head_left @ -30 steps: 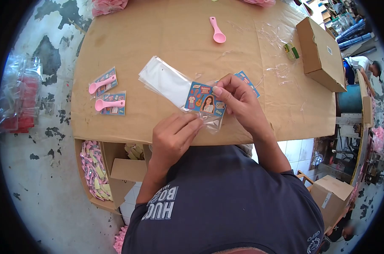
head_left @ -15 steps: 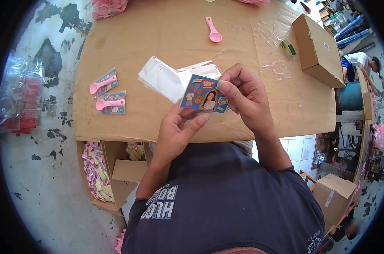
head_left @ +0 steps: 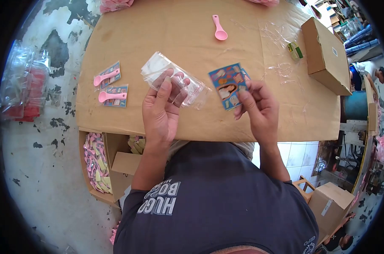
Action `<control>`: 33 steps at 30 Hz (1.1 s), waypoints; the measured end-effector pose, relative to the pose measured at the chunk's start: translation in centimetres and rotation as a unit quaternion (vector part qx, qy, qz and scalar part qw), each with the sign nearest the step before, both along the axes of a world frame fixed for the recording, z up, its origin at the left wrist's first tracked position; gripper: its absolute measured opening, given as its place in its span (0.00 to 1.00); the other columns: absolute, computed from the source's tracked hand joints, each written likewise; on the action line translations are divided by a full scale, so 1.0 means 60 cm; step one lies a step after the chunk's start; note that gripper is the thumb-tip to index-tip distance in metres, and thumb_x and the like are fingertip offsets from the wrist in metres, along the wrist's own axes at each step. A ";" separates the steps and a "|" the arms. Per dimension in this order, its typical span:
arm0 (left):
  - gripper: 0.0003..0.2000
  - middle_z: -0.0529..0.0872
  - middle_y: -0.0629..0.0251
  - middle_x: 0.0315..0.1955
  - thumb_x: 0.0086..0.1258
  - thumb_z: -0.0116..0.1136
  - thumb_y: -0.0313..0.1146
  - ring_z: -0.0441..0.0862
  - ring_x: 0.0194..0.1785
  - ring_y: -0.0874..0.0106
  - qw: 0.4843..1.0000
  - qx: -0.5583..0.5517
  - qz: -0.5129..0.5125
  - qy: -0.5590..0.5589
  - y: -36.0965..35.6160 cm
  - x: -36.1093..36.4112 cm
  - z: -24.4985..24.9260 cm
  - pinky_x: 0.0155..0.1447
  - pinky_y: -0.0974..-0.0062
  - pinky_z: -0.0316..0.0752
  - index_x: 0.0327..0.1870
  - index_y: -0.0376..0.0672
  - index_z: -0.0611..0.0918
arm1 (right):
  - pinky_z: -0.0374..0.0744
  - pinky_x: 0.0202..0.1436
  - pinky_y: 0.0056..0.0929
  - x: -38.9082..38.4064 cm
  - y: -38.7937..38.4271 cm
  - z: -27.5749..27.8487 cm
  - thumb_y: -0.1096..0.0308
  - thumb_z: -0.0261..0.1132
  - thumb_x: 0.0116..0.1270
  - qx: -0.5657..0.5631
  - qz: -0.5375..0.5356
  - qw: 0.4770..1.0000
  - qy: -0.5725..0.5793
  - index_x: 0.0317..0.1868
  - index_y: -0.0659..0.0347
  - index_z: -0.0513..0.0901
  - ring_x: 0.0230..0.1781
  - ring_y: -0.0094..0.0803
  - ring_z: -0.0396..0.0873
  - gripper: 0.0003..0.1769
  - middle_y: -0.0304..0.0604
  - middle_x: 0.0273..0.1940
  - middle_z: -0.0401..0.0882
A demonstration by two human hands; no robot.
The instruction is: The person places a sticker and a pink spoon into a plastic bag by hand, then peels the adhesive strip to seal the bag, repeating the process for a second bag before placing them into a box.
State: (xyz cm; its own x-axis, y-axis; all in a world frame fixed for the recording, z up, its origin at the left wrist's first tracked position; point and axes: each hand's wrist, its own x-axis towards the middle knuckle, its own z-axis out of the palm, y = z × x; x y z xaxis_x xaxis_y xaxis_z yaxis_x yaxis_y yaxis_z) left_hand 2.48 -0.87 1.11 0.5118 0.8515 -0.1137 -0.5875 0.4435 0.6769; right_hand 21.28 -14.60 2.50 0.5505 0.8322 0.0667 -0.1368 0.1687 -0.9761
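My right hand (head_left: 262, 106) pinches a small stack of blue printed cards (head_left: 226, 86) between thumb and fingers, tilted above the table. In my left hand (head_left: 161, 112) a clear plastic bag (head_left: 175, 86) is held between thumb and fingers, and the fingers show through it. Just behind that hand, a fanned pile of clear plastic bags (head_left: 156, 63) lies on the table. To the left are two pink measuring spoons, an upper spoon (head_left: 107, 77) and a lower spoon (head_left: 111, 97), each on a blue card. Another pink spoon (head_left: 220, 31) lies alone farther back.
Brown paper covers the table (head_left: 192, 127). On its right stand a cardboard box (head_left: 327, 59) and a green-and-yellow tape roll (head_left: 294, 51) near loose clear strips. An open box of packed pink spoons (head_left: 96, 163) sits below the front left edge. Other people are at the far right.
My hands have moved apart. The blue cards have gone right with my right hand, while my left hand has left them and now holds a clear bag by the pile.
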 end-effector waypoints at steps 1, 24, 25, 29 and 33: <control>0.21 0.86 0.56 0.61 0.81 0.59 0.30 0.85 0.64 0.64 1.000 0.002 0.000 -0.004 -0.001 0.005 0.001 0.62 0.70 0.86 0.72 0.36 0.75 | 0.82 0.31 0.20 -0.006 -0.004 -0.002 0.73 0.62 0.81 -0.017 0.019 1.000 0.006 0.57 0.69 0.77 0.29 0.21 0.82 0.11 0.41 0.38 0.84; 0.19 0.85 0.48 0.62 0.81 0.58 0.29 0.85 0.62 0.67 0.998 0.040 -0.053 0.000 -0.042 0.055 0.005 0.67 0.65 0.81 0.69 0.32 0.77 | 0.84 0.37 0.22 -0.026 0.002 -0.001 0.72 0.66 0.78 -0.026 0.086 0.993 0.075 0.58 0.69 0.78 0.36 0.23 0.86 0.14 0.40 0.38 0.84; 0.18 0.85 0.48 0.61 0.81 0.58 0.29 0.86 0.61 0.67 0.998 0.037 -0.042 -0.005 -0.040 0.053 0.006 0.67 0.65 0.81 0.68 0.32 0.78 | 0.85 0.39 0.23 -0.024 0.005 -0.004 0.73 0.67 0.78 -0.019 0.078 0.993 0.087 0.57 0.68 0.78 0.37 0.24 0.86 0.13 0.41 0.39 0.84; 0.16 0.85 0.48 0.62 0.82 0.57 0.30 0.84 0.65 0.63 0.998 0.052 -0.032 -0.007 -0.031 0.044 0.003 0.67 0.63 0.82 0.65 0.35 0.80 | 0.87 0.41 0.24 -0.024 0.017 -0.004 0.73 0.68 0.77 -0.039 0.108 0.986 0.123 0.50 0.65 0.77 0.38 0.25 0.87 0.09 0.42 0.39 0.84; 0.16 0.85 0.48 0.61 0.82 0.57 0.31 0.85 0.64 0.65 0.998 0.048 -0.035 0.009 -0.040 0.043 0.004 0.65 0.65 0.83 0.64 0.34 0.79 | 0.87 0.40 0.23 -0.045 0.042 -0.004 0.73 0.69 0.76 -0.010 0.098 0.988 0.118 0.50 0.64 0.77 0.37 0.25 0.87 0.09 0.41 0.38 0.84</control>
State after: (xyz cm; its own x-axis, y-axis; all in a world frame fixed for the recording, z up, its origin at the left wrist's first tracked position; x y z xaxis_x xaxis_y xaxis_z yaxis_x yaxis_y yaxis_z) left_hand 5.07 -3.27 1.33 0.5696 0.8207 -0.0436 -0.5439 0.4162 0.7287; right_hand 18.58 -12.09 2.28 0.3764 0.9244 -0.0620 -0.3899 0.0974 -0.9157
